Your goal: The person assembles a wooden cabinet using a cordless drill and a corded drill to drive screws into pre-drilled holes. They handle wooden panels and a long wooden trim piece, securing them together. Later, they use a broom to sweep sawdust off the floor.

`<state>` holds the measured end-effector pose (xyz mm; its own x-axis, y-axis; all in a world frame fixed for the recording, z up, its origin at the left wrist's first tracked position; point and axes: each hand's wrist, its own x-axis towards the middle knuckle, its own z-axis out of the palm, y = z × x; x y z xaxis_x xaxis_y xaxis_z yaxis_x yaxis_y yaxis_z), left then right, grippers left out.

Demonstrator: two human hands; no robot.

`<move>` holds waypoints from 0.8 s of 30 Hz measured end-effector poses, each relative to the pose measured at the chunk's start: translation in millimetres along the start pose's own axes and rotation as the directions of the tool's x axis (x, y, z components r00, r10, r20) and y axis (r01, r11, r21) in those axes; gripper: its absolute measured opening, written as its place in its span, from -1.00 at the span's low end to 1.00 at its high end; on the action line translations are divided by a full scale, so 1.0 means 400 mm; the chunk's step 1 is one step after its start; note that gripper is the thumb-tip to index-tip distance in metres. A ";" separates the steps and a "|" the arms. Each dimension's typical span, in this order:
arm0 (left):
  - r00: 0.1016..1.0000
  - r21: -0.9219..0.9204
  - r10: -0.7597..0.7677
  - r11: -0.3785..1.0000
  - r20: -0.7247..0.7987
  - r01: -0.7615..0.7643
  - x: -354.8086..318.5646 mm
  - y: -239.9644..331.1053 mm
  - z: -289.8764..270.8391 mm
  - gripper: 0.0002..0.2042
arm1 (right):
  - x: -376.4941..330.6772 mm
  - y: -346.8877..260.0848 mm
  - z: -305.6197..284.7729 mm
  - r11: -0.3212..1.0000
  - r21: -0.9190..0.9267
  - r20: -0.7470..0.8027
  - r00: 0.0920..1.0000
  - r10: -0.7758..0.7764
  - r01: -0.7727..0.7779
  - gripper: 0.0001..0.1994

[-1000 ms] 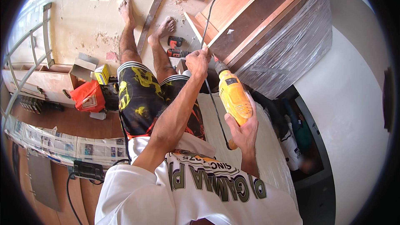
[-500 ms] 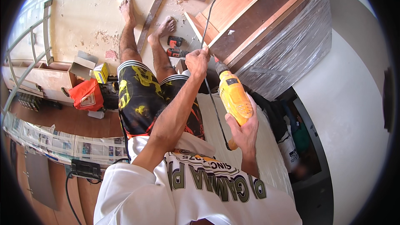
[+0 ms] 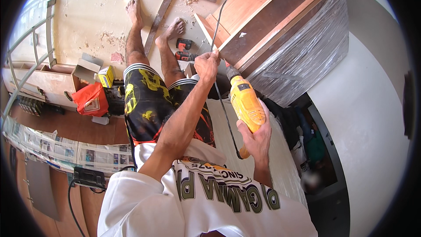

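My right hand (image 3: 258, 135) is wrapped round the rear of a yellow corded power drill (image 3: 246, 104). Its dark chuck and red-tipped front end point at the near edge of a brown wooden cabinet (image 3: 256, 26). Close by, my left hand (image 3: 207, 66) is closed in a pinch at the cabinet's near left corner. What lies between those fingertips is hidden. A black power cord (image 3: 226, 113) runs past the left hand and down to the drill's handle, whose lower end shows below my right hand.
Clear plastic film (image 3: 302, 48) wraps the cabinet's right side. Two red-and-black cordless tools (image 3: 186, 55) lie by my foot. Dark wood strips (image 3: 160, 19) and shavings lie on the floor. At left are a red bag (image 3: 91, 99), a yellow box (image 3: 106, 77) and a metal frame (image 3: 22, 77).
Both hands and the drill stay almost in place, with only a very slight shift. The drill still points at the cabinet's edge.
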<state>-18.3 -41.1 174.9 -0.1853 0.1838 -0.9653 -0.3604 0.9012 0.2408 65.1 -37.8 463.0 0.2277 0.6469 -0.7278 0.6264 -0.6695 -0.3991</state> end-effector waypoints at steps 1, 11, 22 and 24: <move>1.000 0.007 -0.008 1.000 0.014 0.008 -0.001 0.003 -0.001 -0.67 | 0.000 0.001 0.000 1.000 -0.001 -0.002 1.000 -0.002 0.002 -0.27; 0.999 0.007 0.023 1.000 -0.028 -0.023 0.007 -0.015 -0.003 -0.64 | 0.004 -0.017 -0.012 0.900 0.371 0.052 0.973 0.226 -0.229 -0.40; 0.993 0.154 0.118 0.981 -0.012 -0.115 -0.003 -0.004 -0.009 -0.64 | 0.022 -0.037 0.022 1.000 0.020 -0.023 1.000 -0.009 0.010 -0.31; 0.988 0.211 0.154 0.966 -0.017 -0.147 -0.007 -0.003 -0.009 -0.62 | 0.016 -0.049 0.025 1.000 -0.005 -0.018 1.000 0.019 -0.019 -0.31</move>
<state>-20.8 -44.1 177.8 -0.2543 0.3135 -0.9149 -0.1283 0.9267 0.3533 46.7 -24.1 460.4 0.2527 0.6402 -0.7255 0.6256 -0.6800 -0.3823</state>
